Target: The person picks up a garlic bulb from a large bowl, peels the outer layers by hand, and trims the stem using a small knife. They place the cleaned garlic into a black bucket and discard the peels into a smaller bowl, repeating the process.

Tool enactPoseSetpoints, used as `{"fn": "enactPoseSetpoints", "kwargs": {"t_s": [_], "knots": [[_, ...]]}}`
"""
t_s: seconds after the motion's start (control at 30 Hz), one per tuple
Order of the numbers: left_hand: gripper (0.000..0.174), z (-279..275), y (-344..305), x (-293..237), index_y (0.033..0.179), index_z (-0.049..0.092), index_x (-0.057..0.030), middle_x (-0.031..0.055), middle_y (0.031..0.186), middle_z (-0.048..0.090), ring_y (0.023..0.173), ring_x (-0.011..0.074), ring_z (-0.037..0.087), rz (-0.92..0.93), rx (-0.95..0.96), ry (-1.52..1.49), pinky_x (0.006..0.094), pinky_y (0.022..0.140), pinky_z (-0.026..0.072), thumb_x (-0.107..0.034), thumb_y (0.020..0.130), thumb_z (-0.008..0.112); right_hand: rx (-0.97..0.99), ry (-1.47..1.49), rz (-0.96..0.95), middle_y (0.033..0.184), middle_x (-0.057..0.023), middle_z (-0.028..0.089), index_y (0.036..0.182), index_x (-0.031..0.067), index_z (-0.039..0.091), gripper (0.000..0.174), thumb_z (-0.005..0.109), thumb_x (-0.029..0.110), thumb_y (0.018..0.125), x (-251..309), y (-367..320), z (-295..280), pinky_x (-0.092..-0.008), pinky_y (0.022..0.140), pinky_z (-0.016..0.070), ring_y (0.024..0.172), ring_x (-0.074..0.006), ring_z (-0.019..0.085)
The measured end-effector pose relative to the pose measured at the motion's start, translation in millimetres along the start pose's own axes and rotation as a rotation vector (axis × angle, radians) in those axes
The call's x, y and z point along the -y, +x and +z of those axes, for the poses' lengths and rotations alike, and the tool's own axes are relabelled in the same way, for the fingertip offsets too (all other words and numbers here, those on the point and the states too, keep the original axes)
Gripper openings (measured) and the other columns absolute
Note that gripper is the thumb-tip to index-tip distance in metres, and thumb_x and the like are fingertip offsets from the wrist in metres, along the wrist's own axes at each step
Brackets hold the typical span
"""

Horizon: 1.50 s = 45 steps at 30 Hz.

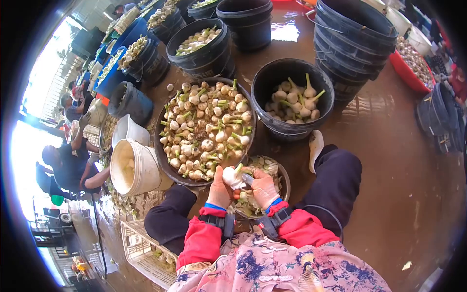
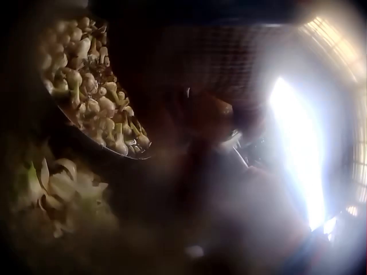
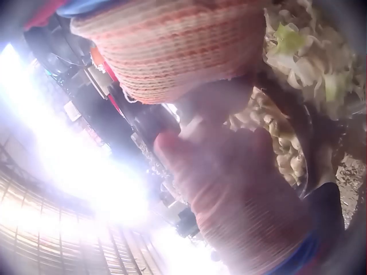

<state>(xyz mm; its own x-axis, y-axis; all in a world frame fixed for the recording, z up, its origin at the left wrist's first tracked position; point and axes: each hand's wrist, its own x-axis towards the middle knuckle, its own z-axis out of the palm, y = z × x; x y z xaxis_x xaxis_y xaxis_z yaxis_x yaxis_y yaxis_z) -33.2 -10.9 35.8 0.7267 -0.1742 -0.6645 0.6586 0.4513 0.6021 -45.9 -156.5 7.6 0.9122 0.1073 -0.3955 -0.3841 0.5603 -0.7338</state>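
My gloved left hand (image 1: 220,189) grips a white garlic bulb (image 1: 233,177) with a short green stem, above a bowl of peelings (image 1: 284,187). Close beside it, my gloved right hand (image 1: 265,189) holds a small knife (image 1: 247,178), its grey metal against the bulb. In the right wrist view the striped knit glove of the right hand (image 3: 178,51) fills the top and the left hand (image 3: 241,195) faces it; the bulb between them is mostly hidden. The left wrist view is dark and blurred. Just beyond the hands stands a wide basin (image 1: 159,155) heaped with stemmed garlic bulbs.
A black bucket (image 1: 287,127) with trimmed bulbs stands beyond the right knee. White buckets (image 1: 141,168) sit left of the basin, and a plastic crate (image 1: 146,258) lies by the left leg. Stacked black buckets (image 1: 350,53) stand far right on wet floor. Other people work at left.
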Motion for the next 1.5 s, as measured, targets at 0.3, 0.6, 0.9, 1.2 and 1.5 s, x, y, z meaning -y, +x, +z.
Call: {"fn": "enactPoseSetpoints", "kwargs": {"t_s": [0.3,0.6,0.9,1.2,1.5], "knots": [[0.043,5,3,41,0.108,0.051,-0.0059,0.0024,0.083,0.06,0.069,0.0118,0.055,0.792,-0.354,0.583,0.0238,0.061,0.0465,-0.034,0.081,0.069,0.159,-0.454,-0.055,0.108,-0.0058,0.062,0.117,0.0027,0.057,0.034,0.056,0.001,0.082,-11,0,5,-0.0274,0.086,0.0447,0.098,-0.017,0.058],[0.035,-25,-17,4,0.098,0.059,-0.0062,0.0068,0.081,0.062,0.063,0.0169,0.059,0.258,-0.244,-0.113,0.0272,0.049,0.048,-0.038,0.085,0.061,-0.117,0.107,-0.069,0.102,-0.005,0.061,0.118,0.0065,0.057,0.036,0.055,-0.002,0.083,0,21,-19,-0.0287,0.074,0.0495,0.084,-0.0157,0.059],[0.044,-71,-34,0,0.111,0.058,-0.0139,0.0092,0.085,0.064,0.057,0.0181,0.056,0.081,-0.015,-0.522,0.0267,0.043,0.041,-0.05,0.089,0.044,0.086,-0.091,-0.073,0.093,-0.0078,0.064,0.108,0.0082,0.063,0.031,0.058,0.003,0.078,10,24,-47,-0.0328,0.074,0.0504,0.082,-0.0194,0.062],[0.034,-45,-14,0,0.109,0.055,-0.0092,0.0137,0.1,0.063,0.069,0.027,0.062,0.055,-0.047,-0.434,0.0361,0.053,0.0549,-0.038,0.092,0.048,0.095,-0.644,0.115,0.104,-0.0102,0.065,0.114,0.0112,0.062,0.033,0.064,0.022,0.083,0,9,-13,-0.0265,0.084,0.0437,0.095,-0.016,0.06],[0.064,64,54,-92,0.129,0.042,-0.0033,0.013,0.114,0.056,0.101,0.0282,0.058,0.225,0.448,-0.198,0.0384,0.082,0.0518,-0.051,0.087,0.051,-0.066,-0.522,0.199,0.099,-0.0066,0.066,0.111,0.0068,0.063,0.036,0.049,0.0,0.078,-15,22,-19,-0.0237,0.078,0.0441,0.087,-0.0142,0.059]]}}
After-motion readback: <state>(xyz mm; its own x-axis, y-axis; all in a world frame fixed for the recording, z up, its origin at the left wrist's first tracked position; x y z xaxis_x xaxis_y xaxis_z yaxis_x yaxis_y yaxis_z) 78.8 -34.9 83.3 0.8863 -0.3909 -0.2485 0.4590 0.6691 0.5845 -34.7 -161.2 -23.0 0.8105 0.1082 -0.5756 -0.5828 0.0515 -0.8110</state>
